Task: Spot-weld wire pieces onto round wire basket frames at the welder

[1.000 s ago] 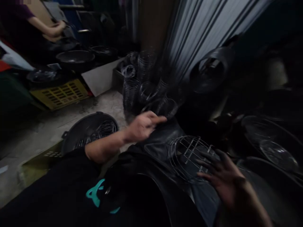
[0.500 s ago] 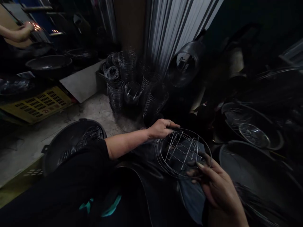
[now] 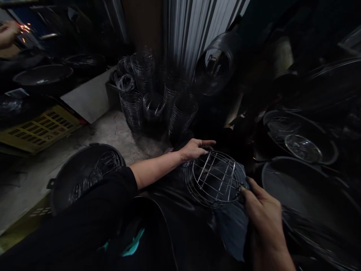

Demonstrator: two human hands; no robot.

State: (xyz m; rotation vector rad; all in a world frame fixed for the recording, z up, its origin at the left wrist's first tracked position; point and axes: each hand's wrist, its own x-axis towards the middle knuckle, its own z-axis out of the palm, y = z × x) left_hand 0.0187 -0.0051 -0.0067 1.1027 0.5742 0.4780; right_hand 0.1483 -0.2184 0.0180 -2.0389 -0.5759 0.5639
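Observation:
A round wire rack, a grid of crossed wires within thin rings, sits above my lap. At its right edge my right hand grips the rim, thumb and fingers closed on the wire. My left hand is at the far left rim, index finger stretched out, thumb and remaining fingers at the wire; its fingertips are partly hidden. Under the rack lie more wire rings and a blue-grey cloth over my leg.
Stacks of wire rings stand ahead on the floor. A black basin with bent wire pieces is at left, beyond it a yellow crate. Dark basins line the right. Another person's hand is near sparks at upper left.
My right hand has shifted from the rack's near right side to its right edge, fingers closing on the rim. The rack sits slightly further left. My left hand stays at the far rim.

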